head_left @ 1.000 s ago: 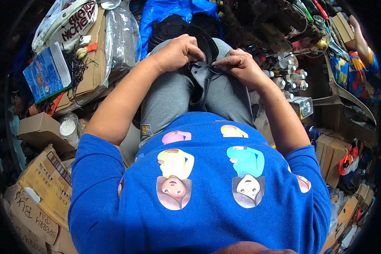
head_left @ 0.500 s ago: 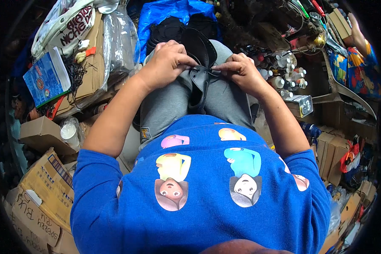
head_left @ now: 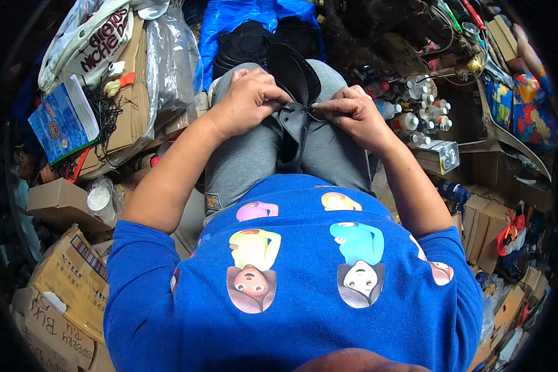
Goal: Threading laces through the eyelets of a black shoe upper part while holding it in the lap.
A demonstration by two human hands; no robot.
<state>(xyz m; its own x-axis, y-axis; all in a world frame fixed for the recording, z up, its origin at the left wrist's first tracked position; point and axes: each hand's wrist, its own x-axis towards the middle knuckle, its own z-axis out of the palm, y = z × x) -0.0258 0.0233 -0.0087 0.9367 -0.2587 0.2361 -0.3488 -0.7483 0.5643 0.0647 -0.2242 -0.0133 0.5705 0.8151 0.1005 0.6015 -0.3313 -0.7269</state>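
A black leather piece with eyelets, looking like a shoe upper (head_left: 293, 123), is held over my lap between both hands. One curved part of it stands up toward the far side, and a narrower part hangs between my thighs. My left hand (head_left: 252, 99) pinches its left edge with thumb and forefinger. On the other side my right hand (head_left: 353, 115) is closed, fingertips together at the right edge beside the middle joint. Whether a thread or lace lies in the right fingertips is too small to tell. My grey trousers (head_left: 239, 161) are underneath.
Beyond my knees, black pieces (head_left: 245, 46) lie stacked on blue plastic sheeting (head_left: 217, 18). Small bottles (head_left: 409, 121) crowd the right side. At left are flat cardboard (head_left: 133, 80), a blue book (head_left: 62, 121) and a box (head_left: 65, 201). Another person's arm (head_left: 528, 53) shows at far right.
The view has shifted slightly. My hands keep their pinch on the black leather piece, which has turned a little, and the right hand sits slightly lower.
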